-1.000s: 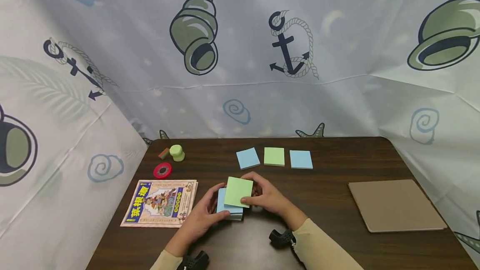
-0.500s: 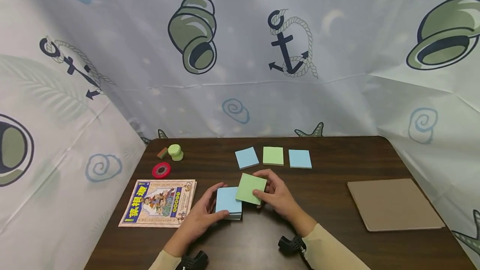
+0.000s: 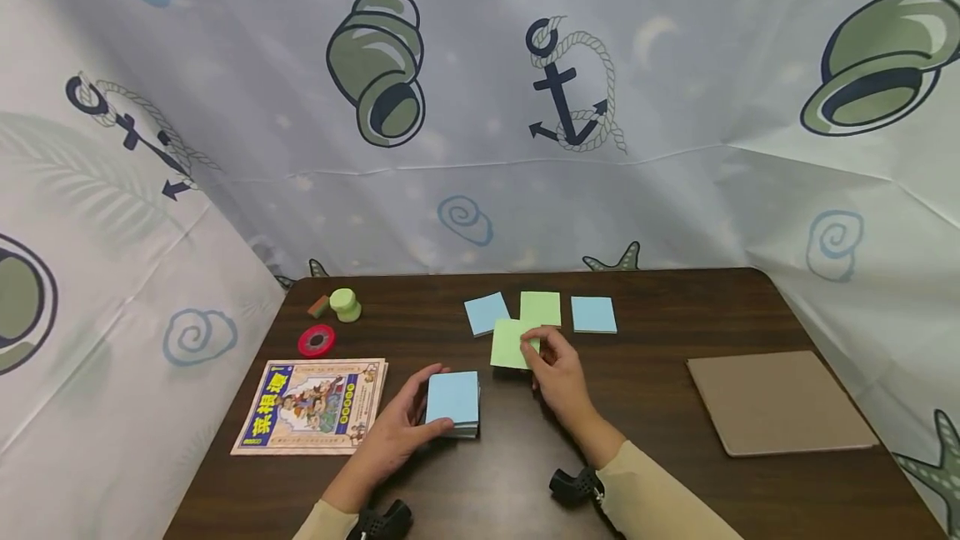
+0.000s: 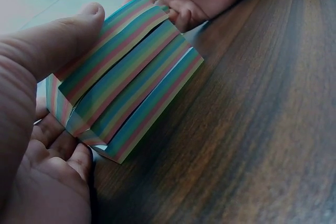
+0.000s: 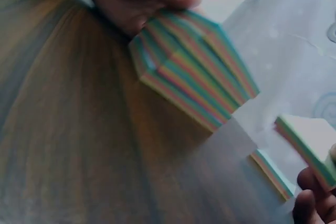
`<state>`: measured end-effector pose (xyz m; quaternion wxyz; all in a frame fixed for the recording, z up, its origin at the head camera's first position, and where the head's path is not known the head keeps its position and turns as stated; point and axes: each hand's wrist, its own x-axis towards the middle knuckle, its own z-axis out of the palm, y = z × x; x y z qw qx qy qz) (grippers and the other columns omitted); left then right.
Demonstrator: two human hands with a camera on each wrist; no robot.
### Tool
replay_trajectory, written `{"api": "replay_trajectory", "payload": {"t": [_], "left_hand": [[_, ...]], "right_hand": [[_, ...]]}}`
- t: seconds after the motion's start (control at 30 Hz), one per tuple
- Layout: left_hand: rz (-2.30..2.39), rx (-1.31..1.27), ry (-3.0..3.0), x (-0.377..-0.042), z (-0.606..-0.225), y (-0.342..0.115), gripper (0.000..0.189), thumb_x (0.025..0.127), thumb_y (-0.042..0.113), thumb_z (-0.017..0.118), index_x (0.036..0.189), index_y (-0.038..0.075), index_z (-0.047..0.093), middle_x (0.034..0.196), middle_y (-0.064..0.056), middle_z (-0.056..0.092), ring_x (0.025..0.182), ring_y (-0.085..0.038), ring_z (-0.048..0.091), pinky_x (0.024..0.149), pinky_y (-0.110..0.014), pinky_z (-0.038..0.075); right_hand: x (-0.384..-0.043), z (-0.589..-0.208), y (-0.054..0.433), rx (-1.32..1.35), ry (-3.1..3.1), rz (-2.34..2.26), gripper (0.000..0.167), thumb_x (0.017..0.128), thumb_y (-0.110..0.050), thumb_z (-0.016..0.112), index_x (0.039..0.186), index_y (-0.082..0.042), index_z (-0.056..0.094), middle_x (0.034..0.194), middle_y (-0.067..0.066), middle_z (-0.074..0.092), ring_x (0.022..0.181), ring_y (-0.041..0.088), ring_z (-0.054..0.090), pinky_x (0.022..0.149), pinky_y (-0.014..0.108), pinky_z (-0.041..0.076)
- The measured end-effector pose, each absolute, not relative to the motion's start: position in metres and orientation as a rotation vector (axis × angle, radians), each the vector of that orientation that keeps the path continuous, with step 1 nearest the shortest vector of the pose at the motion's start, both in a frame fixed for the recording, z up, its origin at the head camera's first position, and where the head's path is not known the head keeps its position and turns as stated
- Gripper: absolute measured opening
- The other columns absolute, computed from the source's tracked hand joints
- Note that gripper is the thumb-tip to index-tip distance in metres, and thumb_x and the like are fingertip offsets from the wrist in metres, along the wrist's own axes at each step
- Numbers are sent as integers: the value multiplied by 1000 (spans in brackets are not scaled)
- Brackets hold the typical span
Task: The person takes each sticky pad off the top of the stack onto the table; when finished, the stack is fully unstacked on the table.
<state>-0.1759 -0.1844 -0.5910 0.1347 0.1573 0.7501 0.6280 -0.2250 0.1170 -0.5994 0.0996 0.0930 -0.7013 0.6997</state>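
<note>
A stack of sticky note pads [image 3: 453, 397], blue on top, is gripped at its left side by my left hand [image 3: 393, 427]. The left wrist view shows the thumb on the stack [image 4: 134, 72], fingers beneath, and the striped edges of several pads. My right hand [image 3: 564, 382] pinches a light green sticky note pad [image 3: 506, 343] by its right side. That pad overlaps the lower edge of a row at the back: a tilted blue pad [image 3: 486, 312], a green pad [image 3: 540, 305] and another blue pad [image 3: 593, 314]. In the right wrist view the held pad [image 5: 310, 135] shows striped edges.
On the left lies a booklet [image 3: 311, 407] with a colourful cover. Behind it are a red ring [image 3: 317, 341], a light green knob-shaped piece [image 3: 346, 305] and a small brown block [image 3: 318, 307]. A flat brown board [image 3: 780, 402] lies on the right. A patterned curtain [image 3: 480, 107] hangs behind the table.
My right hand has drawn the green pad off the top of the stack and carried it away toward the back row, uncovering the blue pad. My left hand keeps its grip on the stack.
</note>
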Motion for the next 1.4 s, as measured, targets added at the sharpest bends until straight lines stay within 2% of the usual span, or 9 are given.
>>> {"api": "replay_trajectory", "payload": {"t": [0.07, 0.17, 0.27, 0.4, 0.5, 0.6, 0.87, 1.2, 1.4], "left_hand": [[1818, 455, 2182, -176, -591, -185, 91, 97, 16, 85, 170, 11, 30, 174, -12, 39, 162, -31, 34, 117, -6, 33], [1811, 455, 2193, -176, -592, -185, 91, 96, 15, 85, 170, 10, 30, 174, -13, 39, 162, -30, 35, 118, -6, 32], [1807, 454, 2198, -176, -592, -185, 92, 96, 15, 85, 170, 11, 31, 174, -13, 39, 161, -29, 36, 118, -6, 32], [1800, 438, 2209, -176, -591, -186, 91, 96, 17, 86, 169, 13, 32, 173, -9, 41, 162, -28, 35, 119, -6, 30], [1794, 439, 2210, -176, -591, -186, 91, 96, 18, 86, 170, 14, 32, 174, -9, 41, 163, -29, 33, 120, -7, 29], [1801, 443, 2198, -176, -590, -186, 91, 97, 19, 85, 170, 13, 32, 174, -10, 40, 163, -30, 34, 119, -7, 30], [1790, 422, 2201, -176, -589, -185, 91, 96, 21, 86, 170, 17, 32, 174, -7, 40, 161, -28, 37, 119, -7, 30], [1770, 412, 2216, -176, -589, -185, 91, 96, 23, 86, 169, 16, 33, 173, -7, 41, 160, -28, 38, 118, -6, 31], [1762, 396, 2222, -177, -589, -185, 90, 96, 24, 86, 169, 17, 33, 174, -6, 41, 160, -27, 39, 117, -5, 30]], "right_hand": [[-226, -601, 115, 292, -2182, 1943, 18, 106, -17, 74, 123, -12, 75, 78, 9, 55, 55, 12, 50, 52, 28, 50], [-226, -602, 112, 323, -2308, 1748, 20, 104, -15, 75, 125, -17, 77, 79, 4, 57, 65, 13, 53, 61, 27, 50], [-226, -602, 110, 358, -2390, 1557, 27, 101, -12, 78, 128, -19, 77, 101, 0, 72, 92, 18, 67, 83, 35, 58], [-225, -600, 109, 404, -2483, 1364, 30, 99, -13, 79, 128, -20, 77, 126, -2, 78, 116, 23, 67, 102, 49, 56], [-225, -600, 108, 437, -2522, 1264, 28, 99, -14, 79, 127, -19, 78, 121, -1, 79, 105, 24, 62, 95, 49, 54], [-225, -599, 108, 461, -2543, 1179, 26, 100, -16, 78, 126, -17, 78, 117, 3, 77, 102, 25, 59, 94, 49, 50], [-222, -599, 108, 484, -2634, 959, 35, 101, -25, 79, 135, -21, 75, 121, 6, 69, 106, 29, 56, 98, 53, 47], [-218, -600, 107, 489, -2757, 822, 47, 102, -32, 80, 147, -28, 68, 138, 17, 57, 120, 35, 50, 100, 55, 44], [-218, -597, 106, 479, -2760, 829, 48, 101, -29, 80, 147, -27, 69, 137, 18, 56, 118, 35, 48, 97, 54, 42]]}}
